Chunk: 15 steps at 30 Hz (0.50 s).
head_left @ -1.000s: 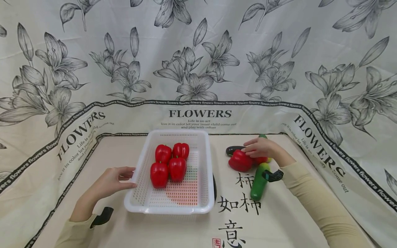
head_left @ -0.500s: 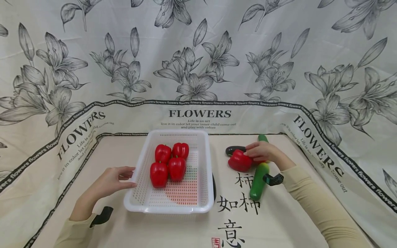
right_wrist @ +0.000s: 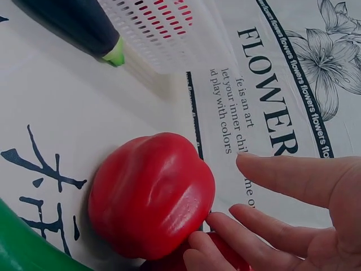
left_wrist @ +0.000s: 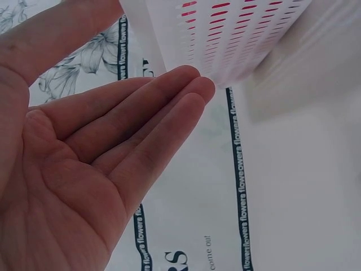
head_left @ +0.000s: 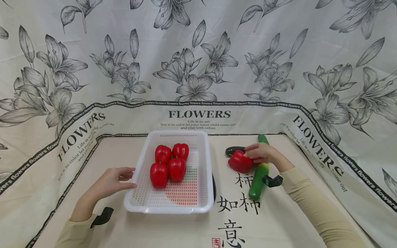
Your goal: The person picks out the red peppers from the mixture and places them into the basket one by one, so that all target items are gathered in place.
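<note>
My left hand (head_left: 109, 182) is beside the left wall of the white perforated basket (head_left: 169, 209), fingers extended and palm in sight in the left wrist view. Inside the basket lie several red bell peppers (head_left: 159, 175). On the right, my right hand (head_left: 262, 152) reaches over a group of vegetables. A red bell pepper (head_left: 240, 162) lies just left of its fingertips. In the right wrist view, loosely spread fingers (right_wrist: 271, 228) lie over a second red bell pepper (right_wrist: 231, 254), mostly hidden; whether they touch it I cannot tell.
A dark, eggplant-like vegetable (head_left: 234, 150) lies behind the pepper. A green cucumber-like vegetable (head_left: 258, 182) with a yellowish end lies in front, another green one (head_left: 263, 138) behind. An eggplant (right_wrist: 84, 28) lies along the basket's right side. Flowered cloth (head_left: 198, 117) rises at the back.
The right hand has shifted slightly, and its fingers now cover the red and yellow vegetable beneath them that showed earlier. The left hand and basket stay in place.
</note>
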Available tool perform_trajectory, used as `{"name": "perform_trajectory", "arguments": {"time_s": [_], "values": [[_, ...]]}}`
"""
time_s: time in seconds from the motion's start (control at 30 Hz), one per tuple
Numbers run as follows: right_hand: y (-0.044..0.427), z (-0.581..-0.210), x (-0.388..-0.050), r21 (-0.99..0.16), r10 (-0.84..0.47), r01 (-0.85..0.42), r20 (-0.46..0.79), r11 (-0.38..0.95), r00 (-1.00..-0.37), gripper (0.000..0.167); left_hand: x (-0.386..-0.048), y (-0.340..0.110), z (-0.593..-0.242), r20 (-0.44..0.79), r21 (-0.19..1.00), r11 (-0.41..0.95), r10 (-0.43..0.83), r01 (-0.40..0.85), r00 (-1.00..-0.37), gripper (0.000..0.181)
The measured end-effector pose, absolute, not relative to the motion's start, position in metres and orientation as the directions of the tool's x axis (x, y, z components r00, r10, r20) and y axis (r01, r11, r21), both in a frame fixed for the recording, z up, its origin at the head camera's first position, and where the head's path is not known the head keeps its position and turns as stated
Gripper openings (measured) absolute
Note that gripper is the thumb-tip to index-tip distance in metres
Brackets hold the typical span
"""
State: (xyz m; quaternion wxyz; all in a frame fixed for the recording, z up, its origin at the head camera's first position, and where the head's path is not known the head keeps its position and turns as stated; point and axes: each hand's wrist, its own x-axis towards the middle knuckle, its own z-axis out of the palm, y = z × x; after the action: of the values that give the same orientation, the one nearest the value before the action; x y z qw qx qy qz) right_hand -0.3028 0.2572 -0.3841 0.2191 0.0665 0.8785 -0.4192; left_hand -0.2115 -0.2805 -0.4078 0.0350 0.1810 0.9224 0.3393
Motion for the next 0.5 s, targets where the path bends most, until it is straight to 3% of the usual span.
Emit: {"name": "perform_trajectory", "arguments": {"time_s": [0.5], "values": [[0.2629,-0.3905,-0.2927,-0.731,-0.092,0.227,-0.368,0.643,-0.925,0.055,-0.2123,-0.2807,-0.4089,0.066,0.640,0.697,0.368,0.322,-0.927,0.061]]}}
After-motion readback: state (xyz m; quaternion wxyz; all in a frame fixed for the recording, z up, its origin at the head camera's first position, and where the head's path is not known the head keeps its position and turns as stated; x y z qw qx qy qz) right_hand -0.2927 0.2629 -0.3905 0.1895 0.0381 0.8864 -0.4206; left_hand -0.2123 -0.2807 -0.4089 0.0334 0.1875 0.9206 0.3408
